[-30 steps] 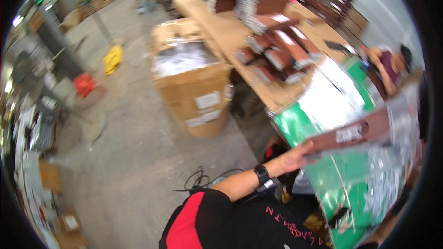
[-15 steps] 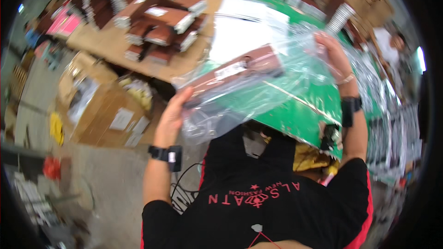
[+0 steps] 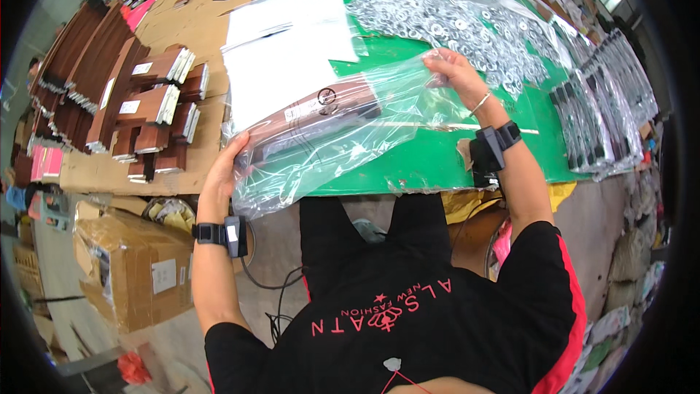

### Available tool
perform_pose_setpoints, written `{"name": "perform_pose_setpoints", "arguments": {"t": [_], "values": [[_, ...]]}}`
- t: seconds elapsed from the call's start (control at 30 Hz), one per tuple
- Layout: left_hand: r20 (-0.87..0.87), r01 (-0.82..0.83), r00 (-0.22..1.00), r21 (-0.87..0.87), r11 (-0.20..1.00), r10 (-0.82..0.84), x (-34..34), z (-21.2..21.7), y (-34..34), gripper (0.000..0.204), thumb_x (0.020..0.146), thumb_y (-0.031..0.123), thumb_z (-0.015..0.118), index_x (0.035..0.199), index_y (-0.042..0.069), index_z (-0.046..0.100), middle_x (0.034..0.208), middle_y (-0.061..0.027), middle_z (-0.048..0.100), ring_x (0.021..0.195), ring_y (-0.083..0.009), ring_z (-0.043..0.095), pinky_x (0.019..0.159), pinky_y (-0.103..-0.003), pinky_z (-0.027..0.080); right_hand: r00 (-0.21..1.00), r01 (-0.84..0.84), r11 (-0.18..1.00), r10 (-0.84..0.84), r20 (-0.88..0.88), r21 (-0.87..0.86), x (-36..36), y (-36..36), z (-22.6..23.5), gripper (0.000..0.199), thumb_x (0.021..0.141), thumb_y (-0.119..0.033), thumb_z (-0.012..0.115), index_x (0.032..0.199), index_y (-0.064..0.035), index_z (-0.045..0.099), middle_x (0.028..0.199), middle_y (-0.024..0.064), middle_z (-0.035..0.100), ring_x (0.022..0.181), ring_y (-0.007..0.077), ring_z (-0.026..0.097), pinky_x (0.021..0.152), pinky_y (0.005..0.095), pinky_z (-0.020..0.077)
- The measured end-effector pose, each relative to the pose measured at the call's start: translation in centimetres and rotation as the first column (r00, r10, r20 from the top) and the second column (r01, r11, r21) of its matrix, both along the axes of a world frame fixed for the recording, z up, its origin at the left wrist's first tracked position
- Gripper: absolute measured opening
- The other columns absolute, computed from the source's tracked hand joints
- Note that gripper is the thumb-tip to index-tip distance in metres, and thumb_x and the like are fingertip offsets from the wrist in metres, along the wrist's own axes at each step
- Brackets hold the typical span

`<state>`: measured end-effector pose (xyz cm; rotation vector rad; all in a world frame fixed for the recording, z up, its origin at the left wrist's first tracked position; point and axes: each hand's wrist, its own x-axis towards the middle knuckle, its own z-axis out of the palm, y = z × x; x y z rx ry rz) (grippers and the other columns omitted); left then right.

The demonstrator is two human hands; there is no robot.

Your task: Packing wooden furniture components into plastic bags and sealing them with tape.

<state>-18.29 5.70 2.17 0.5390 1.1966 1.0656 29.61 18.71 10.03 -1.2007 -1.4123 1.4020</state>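
Observation:
A clear plastic bag (image 3: 394, 138) stretches between my hands above the green tabletop. Inside it lies a brown wood-look board (image 3: 313, 109) with a white label, tilted so its right end sits higher. My left hand (image 3: 224, 169) grips the bag around the board's left end, its fingers partly hidden behind the plastic. At the bag's other end, my right hand (image 3: 456, 76) pinches the loose plastic beyond the board. White sheets (image 3: 281, 44) lie flat on the table just behind the bag.
Brown boards (image 3: 149, 106) are stacked on the tan table at left, near a cardboard box (image 3: 135, 270) on the floor. Metal washers (image 3: 445, 25) spread across the green table (image 3: 430, 168). Bagged metal strips (image 3: 601, 106) stand at its right edge.
The view has swung toward the right and steadied, so the washers now show clearly. Both hands still hold the bag with the board inside, which appears lower and further left.

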Motion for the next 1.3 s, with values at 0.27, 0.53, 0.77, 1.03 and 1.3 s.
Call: {"name": "perform_pose_setpoints", "arguments": {"t": [0.27,0.53,0.77,1.03,1.3], "values": [[-0.694,0.09,0.719,0.047,0.995,-0.032,3.8,1.1,1.8,0.092,0.083,0.054,0.07,0.145,-0.002,0.033,0.138,-0.0232,0.048,0.117,-0.0373,0.058,0.07,-0.041,0.061,0.542,0.138,0.92,-0.38,0.749,0.366,0.9,-4.3,-6.5,0.046,0.082,-0.024,0.075,0.119,-0.0012,0.059,0.106,0.0114,0.065,0.091,0.027,0.063,0.076,0.0421,0.05],[-0.952,0.198,0.281,-0.069,0.978,-0.124,1.6,3.3,1.0,0.096,0.083,0.055,0.07,0.15,-0.003,0.031,0.116,-0.0271,0.064,0.115,-0.0348,0.06,0.089,-0.04,0.05,0.697,-0.418,0.614,-0.256,0.67,0.669,-4.6,-6.0,-4.1,0.089,0.07,-0.017,0.083,0.146,-0.0128,0.038,0.149,0.0164,0.041,0.134,0.0347,0.042,0.113,0.0526,0.0313],[-0.847,0.266,0.531,0.165,0.95,-0.002,0.7,-0.9,-2.5,0.104,0.074,0.024,0.084,0.155,0.005,0.022,0.133,-0.0275,0.055,0.119,-0.032,0.057,0.095,-0.039,0.047,0.484,-0.676,0.589,-0.097,0.869,0.443,-6.3,-3.8,-6.7,0.112,0.062,-0.015,0.085,0.155,-0.0161,0.022,0.159,0.0141,0.026,0.138,0.0345,0.039,0.116,0.0507,0.0303],[-0.947,0.358,0.292,0.236,0.903,0.132,3.5,0.5,-4.2,0.116,0.064,0.002,0.082,0.158,0.01,0.014,0.143,-0.0263,0.048,0.123,-0.0305,0.055,0.094,-0.033,0.047,0.704,-0.529,0.725,0.087,0.705,0.44,-6.2,-4.1,-7.3,0.103,0.062,-0.015,0.084,0.151,-0.0121,0.032,0.142,0.0144,0.046,0.124,0.0355,0.051,0.098,0.0406,0.0485],[-0.86,0.146,0.487,0.251,0.957,0.152,3.1,0.3,-7.8,0.109,0.07,0.014,0.083,0.157,0.008,0.016,0.136,-0.0225,0.05,0.121,-0.0348,0.053,0.092,-0.04,0.048,0.69,-0.438,0.803,0.012,0.724,0.404,-6.8,-5.2,-7.5,0.1,0.064,-0.019,0.085,0.149,-0.0159,0.034,0.133,0.0128,0.053,0.118,0.0332,0.055,0.096,0.0419,0.0491]]}}
